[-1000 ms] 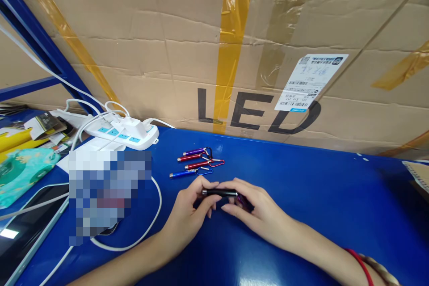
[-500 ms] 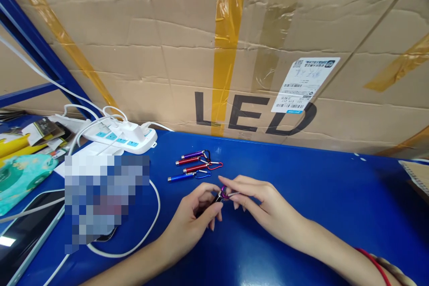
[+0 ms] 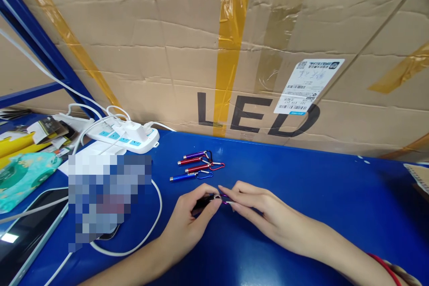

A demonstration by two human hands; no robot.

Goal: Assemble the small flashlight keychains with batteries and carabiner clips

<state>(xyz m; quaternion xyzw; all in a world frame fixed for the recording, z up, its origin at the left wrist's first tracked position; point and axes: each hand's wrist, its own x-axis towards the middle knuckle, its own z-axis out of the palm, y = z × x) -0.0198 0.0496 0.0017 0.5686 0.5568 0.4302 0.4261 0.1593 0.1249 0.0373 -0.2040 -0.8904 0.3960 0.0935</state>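
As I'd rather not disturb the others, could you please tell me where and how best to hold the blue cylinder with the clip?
Pinch the blue cylinder mid-barrel, probably from above and the left: it lies flat and slim, its clip points right, a red cylinder lies just beyond, and the left hand is close on the near side.

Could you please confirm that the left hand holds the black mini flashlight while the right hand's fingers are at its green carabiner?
Not quite: the head view shows that the carabiner is purple, not green. The rest stands: the left hand holds the black mini flashlight, and the fingers of the right hand are at its carabiner.
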